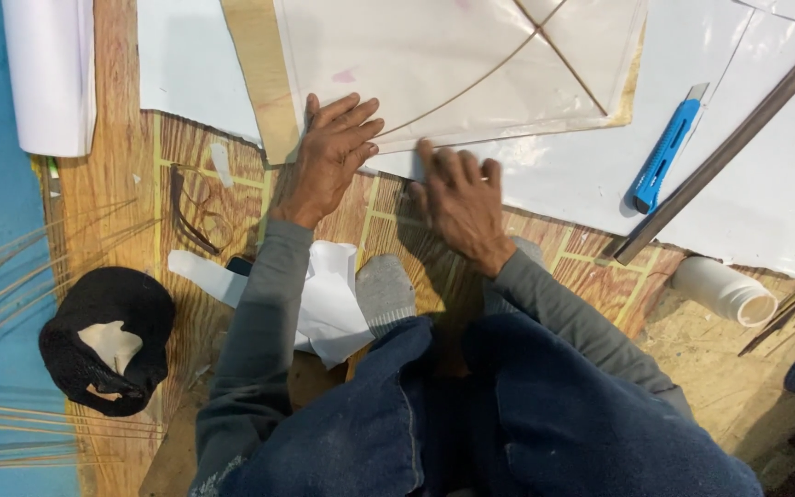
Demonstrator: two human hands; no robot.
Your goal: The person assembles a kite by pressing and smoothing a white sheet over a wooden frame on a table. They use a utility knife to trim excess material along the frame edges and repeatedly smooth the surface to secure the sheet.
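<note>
The left hand lies flat and open, pinning the bottom corner of the paper kite on the wooden floor, while the right hand, fingers half curled and gripping nothing visible, should press the edge down firmly and evenly.

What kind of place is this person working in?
Probably a floor-level kite-making workshop: a paper kite with thin crossed sticks lies under both hands, a blue utility knife sits nearby, and thin bamboo splints lie alongside.
</note>
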